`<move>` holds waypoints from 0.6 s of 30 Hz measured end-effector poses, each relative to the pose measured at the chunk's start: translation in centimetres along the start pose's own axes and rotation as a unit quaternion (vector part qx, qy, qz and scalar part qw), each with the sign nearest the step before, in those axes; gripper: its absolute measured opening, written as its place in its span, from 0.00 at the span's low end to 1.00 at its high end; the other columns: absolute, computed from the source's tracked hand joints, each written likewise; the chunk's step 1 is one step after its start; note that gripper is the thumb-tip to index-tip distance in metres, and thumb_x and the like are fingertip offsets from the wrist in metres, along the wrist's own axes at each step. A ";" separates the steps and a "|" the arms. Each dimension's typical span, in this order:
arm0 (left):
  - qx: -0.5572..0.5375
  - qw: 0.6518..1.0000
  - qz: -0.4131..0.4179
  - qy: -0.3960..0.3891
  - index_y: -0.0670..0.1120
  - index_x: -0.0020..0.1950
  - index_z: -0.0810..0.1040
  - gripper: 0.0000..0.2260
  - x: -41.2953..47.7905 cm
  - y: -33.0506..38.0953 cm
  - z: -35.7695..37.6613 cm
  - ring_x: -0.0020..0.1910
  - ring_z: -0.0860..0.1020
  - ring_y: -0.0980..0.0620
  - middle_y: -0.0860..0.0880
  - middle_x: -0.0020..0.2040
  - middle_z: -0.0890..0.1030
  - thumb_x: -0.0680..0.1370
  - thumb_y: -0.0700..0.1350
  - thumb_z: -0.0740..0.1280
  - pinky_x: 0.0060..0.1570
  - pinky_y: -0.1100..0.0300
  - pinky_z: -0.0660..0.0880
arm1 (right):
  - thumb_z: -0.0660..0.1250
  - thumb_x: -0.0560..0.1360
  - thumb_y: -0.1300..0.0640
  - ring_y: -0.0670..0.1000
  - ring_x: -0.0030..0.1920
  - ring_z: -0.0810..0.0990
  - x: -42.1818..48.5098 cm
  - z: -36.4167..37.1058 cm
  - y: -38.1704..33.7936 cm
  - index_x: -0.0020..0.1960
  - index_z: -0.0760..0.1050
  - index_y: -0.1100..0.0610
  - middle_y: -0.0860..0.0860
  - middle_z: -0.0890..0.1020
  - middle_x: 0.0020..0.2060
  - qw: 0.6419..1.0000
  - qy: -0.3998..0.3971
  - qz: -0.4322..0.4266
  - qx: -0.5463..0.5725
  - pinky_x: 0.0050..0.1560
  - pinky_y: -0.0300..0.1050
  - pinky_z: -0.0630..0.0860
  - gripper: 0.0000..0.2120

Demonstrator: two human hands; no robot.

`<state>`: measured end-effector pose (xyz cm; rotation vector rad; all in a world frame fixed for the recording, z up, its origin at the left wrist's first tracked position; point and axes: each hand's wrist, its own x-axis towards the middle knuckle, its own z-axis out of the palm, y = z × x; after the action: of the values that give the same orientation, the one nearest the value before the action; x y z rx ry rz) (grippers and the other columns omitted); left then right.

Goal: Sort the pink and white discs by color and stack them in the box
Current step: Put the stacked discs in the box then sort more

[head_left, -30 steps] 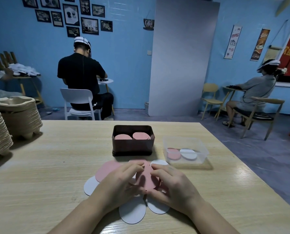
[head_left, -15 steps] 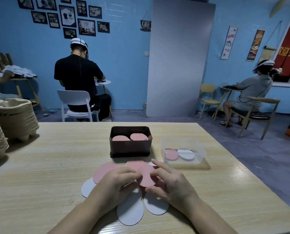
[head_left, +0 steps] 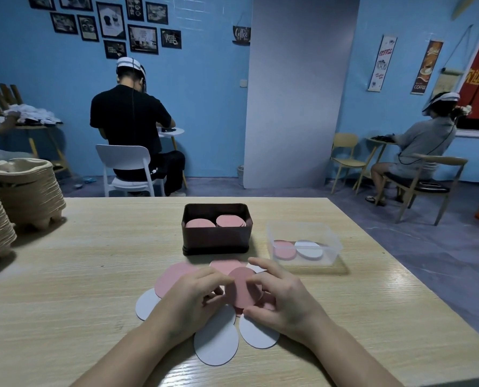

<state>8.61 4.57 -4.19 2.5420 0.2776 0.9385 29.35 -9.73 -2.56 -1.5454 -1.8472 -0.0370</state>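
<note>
Left hand [head_left: 188, 301], right hand [head_left: 287, 300]: fingers clamped on pink disc [head_left: 242, 289] edges. Risk was thin edge slipping, or white disc [head_left: 216, 342] riding along into dark box [head_left: 216, 238].

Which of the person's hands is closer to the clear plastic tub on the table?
The right hand. It sits just in front of the clear tub, slightly left of it; the left hand is farther left, past the pink disc both hands hold.

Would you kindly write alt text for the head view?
Left hand and right hand pinch a pink disc over loose pink and white discs on a table; behind stand a dark box of pink stacks and a clear tub.
</note>
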 end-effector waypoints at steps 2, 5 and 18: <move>0.007 1.000 0.001 0.004 0.56 0.56 0.80 0.17 0.1 0.0 0.0 0.45 0.79 0.62 0.62 0.49 0.78 0.75 0.37 0.75 0.41 0.65 0.77 | 0.78 0.68 0.48 0.42 0.68 0.73 0.1 0.0 0.0 0.55 0.77 0.51 0.48 0.74 0.70 1.000 0.001 -0.001 0.002 0.62 0.33 0.71 0.19; 0.014 1.000 0.003 0.004 0.55 0.55 0.80 0.15 0.0 0.1 0.1 0.44 0.78 0.63 0.61 0.48 0.79 0.75 0.38 0.75 0.40 0.65 0.77 | 0.78 0.68 0.47 0.42 0.67 0.74 0.1 0.1 0.1 0.55 0.78 0.52 0.47 0.76 0.67 1.000 0.000 -0.004 -0.004 0.62 0.36 0.72 0.19; 0.091 0.995 -0.025 0.023 0.55 0.56 0.77 0.08 -0.2 1.1 -0.5 0.44 0.73 0.64 0.62 0.46 0.78 0.79 0.53 0.70 0.43 0.59 0.74 | 0.72 0.71 0.37 0.44 0.63 0.77 -0.8 -1.1 0.6 0.45 0.76 0.51 0.44 0.79 0.61 0.993 0.062 0.049 -0.089 0.54 0.46 0.78 0.18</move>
<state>8.17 3.64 -3.43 2.6651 0.4578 0.9943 30.43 -10.70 -2.45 -1.7136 -1.7079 -0.2537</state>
